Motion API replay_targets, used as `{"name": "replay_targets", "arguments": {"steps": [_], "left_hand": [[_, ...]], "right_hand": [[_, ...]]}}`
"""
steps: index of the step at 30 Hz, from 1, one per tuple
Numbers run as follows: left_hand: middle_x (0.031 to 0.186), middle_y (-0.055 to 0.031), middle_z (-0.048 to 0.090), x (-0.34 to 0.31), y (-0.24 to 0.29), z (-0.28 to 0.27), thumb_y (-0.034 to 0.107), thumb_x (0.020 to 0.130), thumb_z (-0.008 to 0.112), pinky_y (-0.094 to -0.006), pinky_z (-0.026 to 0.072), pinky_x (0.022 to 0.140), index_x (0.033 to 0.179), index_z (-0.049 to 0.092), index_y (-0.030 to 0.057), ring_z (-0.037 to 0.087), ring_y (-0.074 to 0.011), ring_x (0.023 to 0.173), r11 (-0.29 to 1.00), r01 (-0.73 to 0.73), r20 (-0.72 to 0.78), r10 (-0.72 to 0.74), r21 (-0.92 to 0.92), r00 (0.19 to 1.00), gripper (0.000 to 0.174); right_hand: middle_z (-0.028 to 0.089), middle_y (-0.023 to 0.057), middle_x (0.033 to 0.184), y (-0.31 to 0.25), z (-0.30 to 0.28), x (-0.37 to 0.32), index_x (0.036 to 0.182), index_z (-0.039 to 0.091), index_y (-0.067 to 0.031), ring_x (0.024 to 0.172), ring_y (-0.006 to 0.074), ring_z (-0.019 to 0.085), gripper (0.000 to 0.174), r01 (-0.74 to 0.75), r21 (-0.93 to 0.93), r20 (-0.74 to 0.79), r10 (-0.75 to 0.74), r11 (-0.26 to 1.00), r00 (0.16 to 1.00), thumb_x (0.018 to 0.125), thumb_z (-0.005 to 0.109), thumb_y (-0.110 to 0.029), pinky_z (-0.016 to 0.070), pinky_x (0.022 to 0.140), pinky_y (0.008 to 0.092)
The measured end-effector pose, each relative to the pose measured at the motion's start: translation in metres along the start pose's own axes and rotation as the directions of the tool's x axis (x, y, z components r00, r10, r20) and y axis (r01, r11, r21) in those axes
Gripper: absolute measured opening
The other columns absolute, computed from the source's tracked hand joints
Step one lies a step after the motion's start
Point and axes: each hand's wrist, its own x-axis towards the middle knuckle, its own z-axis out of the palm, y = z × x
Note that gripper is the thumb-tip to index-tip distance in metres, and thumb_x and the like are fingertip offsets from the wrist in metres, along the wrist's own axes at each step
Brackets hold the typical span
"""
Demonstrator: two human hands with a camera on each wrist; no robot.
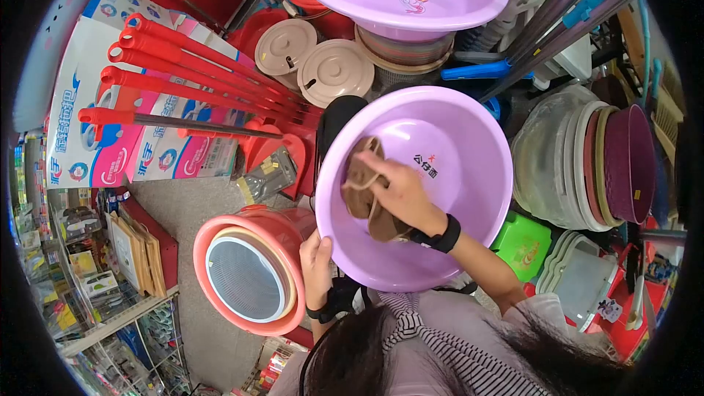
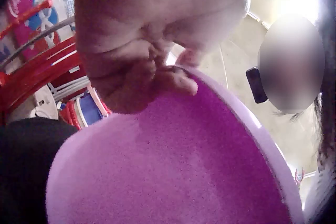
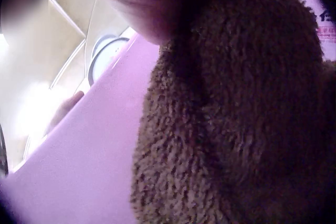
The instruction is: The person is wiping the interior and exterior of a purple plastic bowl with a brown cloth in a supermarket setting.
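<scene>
A large lilac basin (image 1: 473, 176) with a printed logo is in front of the person in the head view. The left hand (image 1: 317, 268) grips its near-left rim; in the left wrist view that hand (image 2: 157, 29) has its fingers and thumb over the rim edge. Inside the basin, the right hand (image 1: 405, 192) holds a bunched brown towel (image 1: 386, 226) against the left inner wall. Close up in the right wrist view, the towel (image 3: 252, 92) is thick and fluffy, folded on itself below the hand, its held part hidden by the palm.
Coral buckets (image 1: 209, 279) with a grey mesh basket (image 1: 246, 279) stand on the floor at left. Red-handled poles (image 1: 169, 77) lean over boxes. Another lilac basin (image 1: 440, 0) tops a stack ahead. Stacked tubs (image 1: 565, 154) and a green stool (image 1: 522, 246) crowd the right.
</scene>
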Motion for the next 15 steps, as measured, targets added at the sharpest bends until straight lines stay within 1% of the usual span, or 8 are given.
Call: {"name": "replay_targets", "arguments": {"steps": [2,3,4,6,7,9,14,15], "left_hand": [[0.081,-0.0002,0.057,0.007,0.005,-0.013,0.022,0.097,0.05,-0.0229,0.0415,0.07,0.11,0.056,-0.0038,0.051,-0.0086,0.075,0.971,-0.09,0.153,0.056,0.223,0.987,0.029],[0.085,-0.0024,0.059,0.012,0.01,-0.021,0.016,0.093,0.052,-0.0233,0.0424,0.074,0.109,0.056,-0.0032,0.053,-0.0102,0.08,0.923,-0.141,0.214,0.066,0.359,0.975,0.025],[0.085,-0.0024,0.059,0.015,0.013,-0.024,0.016,0.093,0.052,-0.0233,0.0424,0.074,0.109,0.056,-0.0032,0.053,-0.0102,0.08,0.921,-0.141,0.21,0.066,0.363,0.975,0.025],[0.089,-0.0028,0.059,0.019,0.019,-0.03,0.016,0.092,0.053,-0.0242,0.0424,0.075,0.107,0.055,-0.0023,0.053,-0.0106,0.081,0.937,-0.078,0.141,0.032,0.339,0.99,0.024],[0.093,-0.0029,0.058,0.022,0.025,-0.034,0.015,0.092,0.053,-0.0249,0.0424,0.077,0.107,0.055,-0.0018,0.052,-0.0104,0.084,0.975,0.011,0.159,-0.048,0.224,0.986,0.022],[0.092,-0.0027,0.056,0.036,0.03,-0.026,0.012,0.093,0.053,-0.025,0.0419,0.078,0.11,0.052,-0.0005,0.051,-0.0096,0.086,0.973,-0.074,0.201,0.029,0.219,0.979,0.022],[0.091,-0.0033,0.056,0.048,0.018,-0.02,0.014,0.096,0.051,-0.0248,0.0418,0.078,0.107,0.049,0.001,0.05,-0.0094,0.085,0.93,-0.108,0.216,0.031,0.352,0.976,0.017],[0.09,-0.004,0.056,0.046,0.017,-0.018,0.016,0.097,0.051,-0.0247,0.0419,0.078,0.104,0.048,0.001,0.05,-0.0096,0.085,0.908,-0.134,0.183,0.065,0.396,0.981,0.016]], "right_hand": [[0.065,0.0216,0.096,-0.001,0.008,-0.004,0.121,0.059,-0.0081,0.082,0.0365,0.064,0.043,0.095,0.003,0.188,-0.094,0.995,0.978,0.078,0.057,-0.005,0.0509,0.073,0.0413],[0.064,0.0222,0.096,-0.002,0.011,-0.005,0.117,0.061,-0.0076,0.082,0.0378,0.063,0.039,0.138,0.024,0.159,-0.14,0.99,0.977,0.078,0.056,-0.007,0.05,0.075,0.0437],[0.064,0.0222,0.096,-0.001,0.011,-0.005,0.117,0.061,-0.0076,0.082,0.0378,0.063,0.039,0.138,0.03,0.16,-0.141,0.99,0.977,0.078,0.056,-0.007,0.05,0.075,0.0437],[0.065,0.0219,0.089,0.002,0.01,-0.005,0.114,0.063,-0.008,0.08,0.0377,0.063,0.039,0.057,0.056,0.341,-0.073,0.997,0.937,0.076,0.056,-0.006,0.0496,0.074,0.0448],[0.065,0.0219,0.089,-0.001,0.01,-0.006,0.114,0.063,-0.008,0.08,0.0377,0.063,0.039,0.056,0.059,0.345,-0.073,0.997,0.936,0.076,0.056,-0.006,0.0496,0.074,0.0448],[0.064,0.0215,0.081,-0.008,0.008,-0.008,0.111,0.064,-0.0082,0.077,0.0377,0.062,0.039,0.128,-0.012,0.562,-0.099,0.992,0.821,0.074,0.055,-0.004,0.0489,0.072,0.0457],[0.063,0.0219,0.081,-0.011,0.002,-0.007,0.112,0.064,-0.0075,0.075,0.0377,0.062,0.04,0.145,0.013,0.588,-0.125,0.989,0.799,0.074,0.054,-0.003,0.0488,0.071,0.0451],[0.064,0.0221,0.086,-0.011,-0.001,-0.006,0.114,0.063,-0.0072,0.078,0.0368,0.063,0.041,0.1,0.08,0.48,-0.127,0.992,0.868,0.075,0.054,-0.002,0.0495,0.074,0.0431]]}}
